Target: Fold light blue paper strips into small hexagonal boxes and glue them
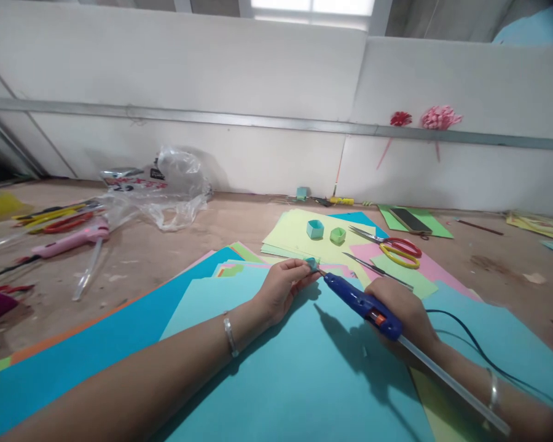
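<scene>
Between the fingertips of my left hand is a small teal piece of folded paper. My right hand is wrapped around a dark blue hot glue gun, with a clear glue stick sticking out of its back. The gun's nozzle is at the teal piece; whether it touches cannot be made out. Under both hands lies a large light blue paper sheet. Just beyond them, a small blue paper box and a small green paper box stand on pale yellow paper.
Scissors and a pointed metal tool lie beyond my right hand. A phone rests on green paper. At left are a pink glue gun and a plastic bag. A black cord trails right. Behind stands a white wall.
</scene>
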The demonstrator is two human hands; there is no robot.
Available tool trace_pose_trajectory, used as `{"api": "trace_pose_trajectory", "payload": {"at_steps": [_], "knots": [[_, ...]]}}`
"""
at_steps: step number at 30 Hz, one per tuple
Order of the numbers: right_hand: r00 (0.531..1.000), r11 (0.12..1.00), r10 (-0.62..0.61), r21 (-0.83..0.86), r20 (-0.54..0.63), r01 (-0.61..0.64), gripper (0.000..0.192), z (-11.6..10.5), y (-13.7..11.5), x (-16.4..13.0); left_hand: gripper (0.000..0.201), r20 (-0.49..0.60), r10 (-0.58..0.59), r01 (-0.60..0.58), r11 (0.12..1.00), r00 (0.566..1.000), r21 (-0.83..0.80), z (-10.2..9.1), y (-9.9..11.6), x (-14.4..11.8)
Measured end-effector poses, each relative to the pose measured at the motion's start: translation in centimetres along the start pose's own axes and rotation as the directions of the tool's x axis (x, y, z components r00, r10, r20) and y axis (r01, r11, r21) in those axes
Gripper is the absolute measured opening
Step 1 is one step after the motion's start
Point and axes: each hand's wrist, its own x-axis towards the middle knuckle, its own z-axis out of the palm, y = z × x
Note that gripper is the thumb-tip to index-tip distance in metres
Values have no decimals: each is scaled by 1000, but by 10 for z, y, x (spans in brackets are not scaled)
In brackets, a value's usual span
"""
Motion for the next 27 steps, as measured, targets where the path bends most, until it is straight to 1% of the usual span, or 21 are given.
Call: {"api": "trace_pose_trajectory", "payload": {"at_steps": [5,9,11,14,18,22,27], "knots": [[1000,1000,-2,29,-9,3,7,3,-3,0,13,-30,-9,9,1000,1000,-1,0,1,-1],[998,1000,6,27,-65,-4,10,3,-6,3,17,-21,4,-5,999,1000,-37,-1,1,-1],[998,999,15,44,-69,-12,10,2,-7,4,14,-28,4,-4,1000,1000,-20,-1,0,0],[999,996,31,86,-35,-28,8,2,-8,4,8,-52,-6,6,1000,999,16,0,0,0],[997,988,73,134,-15,-71,4,3,-5,1,10,-45,-8,8,1000,999,-9,0,-1,0],[996,991,80,104,25,-82,12,4,-3,-1,13,-25,-16,16,1000,1000,-16,-2,-2,2],[994,993,88,69,58,-92,19,2,-5,0,12,-51,-58,55,997,997,-62,-1,1,2]]}}
